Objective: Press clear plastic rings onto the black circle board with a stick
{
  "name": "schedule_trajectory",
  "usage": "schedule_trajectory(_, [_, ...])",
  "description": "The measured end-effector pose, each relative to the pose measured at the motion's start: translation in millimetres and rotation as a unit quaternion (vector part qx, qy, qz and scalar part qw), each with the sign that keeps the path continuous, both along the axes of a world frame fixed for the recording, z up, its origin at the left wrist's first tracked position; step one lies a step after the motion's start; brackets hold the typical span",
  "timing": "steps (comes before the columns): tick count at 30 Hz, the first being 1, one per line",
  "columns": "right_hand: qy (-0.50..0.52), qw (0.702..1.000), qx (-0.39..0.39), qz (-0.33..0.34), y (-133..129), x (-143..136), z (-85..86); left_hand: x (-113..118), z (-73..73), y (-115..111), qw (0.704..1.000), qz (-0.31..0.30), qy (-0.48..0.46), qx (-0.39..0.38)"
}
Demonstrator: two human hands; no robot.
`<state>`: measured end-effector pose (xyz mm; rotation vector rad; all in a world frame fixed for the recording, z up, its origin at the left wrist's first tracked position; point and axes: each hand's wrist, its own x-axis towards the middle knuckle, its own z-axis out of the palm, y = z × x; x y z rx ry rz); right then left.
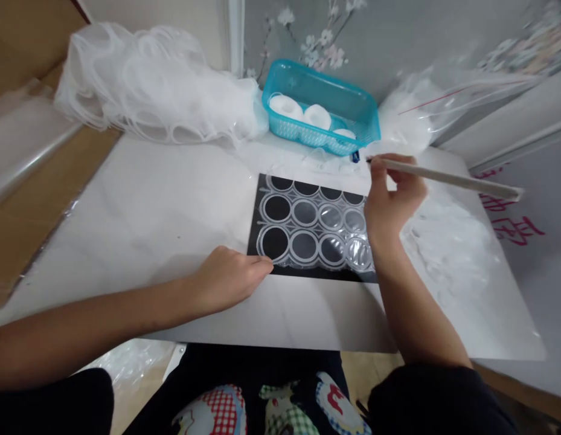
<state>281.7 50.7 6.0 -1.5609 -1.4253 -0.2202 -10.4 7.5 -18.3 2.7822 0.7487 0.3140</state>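
A clear plastic sheet with rows of round cut-outs (304, 246) lies over a black rectangular board (325, 276) on the white table. Some circles look plain dark, while those on the right shine with reflections. My left hand (237, 275) is closed, its thumb and fingertips pinching the sheet's near left corner. Between the fingers of my right hand (393, 199) is a long thin grey-white stick (461, 181), held like a pen above the board's right side. Its thick end points right, its dark narrow tip left. My right hand and forearm hide the board's right edge.
Behind the board stands a turquoise basket (325, 81) with several white round pieces inside. A heap of translucent ring-holed sheets (157, 90) fills the back left, near cardboard (49, 205). Clear plastic bags (411, 115) stand back right, and loose clear plastic (456, 248) lies to the right.
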Motion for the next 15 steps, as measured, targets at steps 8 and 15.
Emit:
schedule_trajectory(8, [0.123, 0.943, -0.226, 0.211, -41, -21, -39.4, 29, 5.9, 17, 0.995, -0.04, -0.016, 0.095])
schedule_trajectory(15, [0.122, 0.941, -0.233, 0.213, -37, -21, -48.3, 66, 14.7, 33, 0.991, -0.017, 0.101, 0.091])
